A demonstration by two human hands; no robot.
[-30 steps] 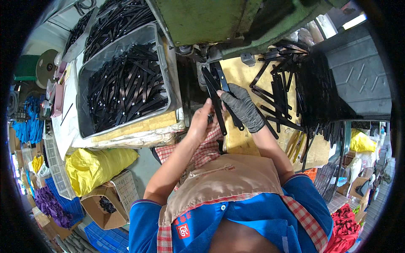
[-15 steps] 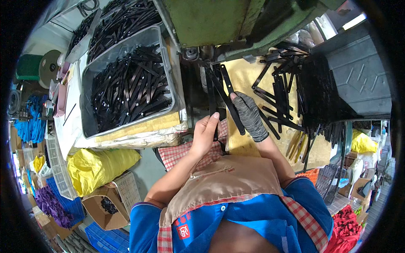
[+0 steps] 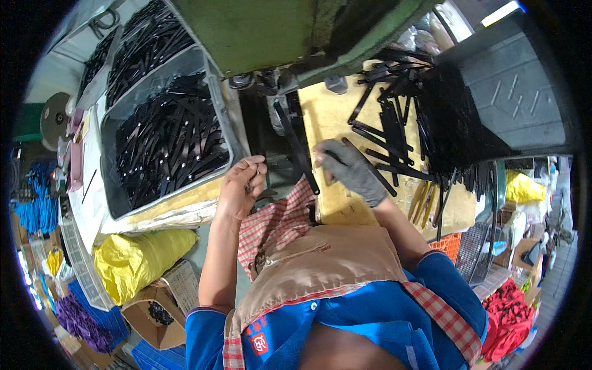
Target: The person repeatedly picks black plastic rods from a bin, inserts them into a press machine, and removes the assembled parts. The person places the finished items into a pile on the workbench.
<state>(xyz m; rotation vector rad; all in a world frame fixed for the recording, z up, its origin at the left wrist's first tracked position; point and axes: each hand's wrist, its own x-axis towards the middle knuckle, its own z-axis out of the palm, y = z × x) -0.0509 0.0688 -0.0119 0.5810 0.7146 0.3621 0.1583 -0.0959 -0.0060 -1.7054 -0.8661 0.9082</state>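
Note:
My bare left hand [image 3: 243, 185] is raised beside the bin's near right corner, fingers curled inward. Something small and dark shows among the fingers, too small to name. My right hand [image 3: 353, 171], in a grey glove, hovers over the yellow worktable, its fingertips smeared by motion. Between the hands a long flat black metal strip [image 3: 297, 148] slants from under the green machine [image 3: 259, 37] towards my apron. Just right of the gloved hand lies another black strip [image 3: 382, 177], partly hidden behind it.
A grey bin [image 3: 229, 123] heaped with black strips stands on the left. More strips [image 3: 394, 132] lie on the yellow worktable [image 3: 330, 213], near a tipped dark tub [image 3: 524, 92]. Yellow-handled pliers [image 3: 424, 203] rest at its front. A yellow sack [image 3: 139, 259] sits lower left.
My left hand has let go of the black strip and moved left to the bin's corner. My right hand has shifted slightly left, and the strip beneath it has changed place. The view has shifted.

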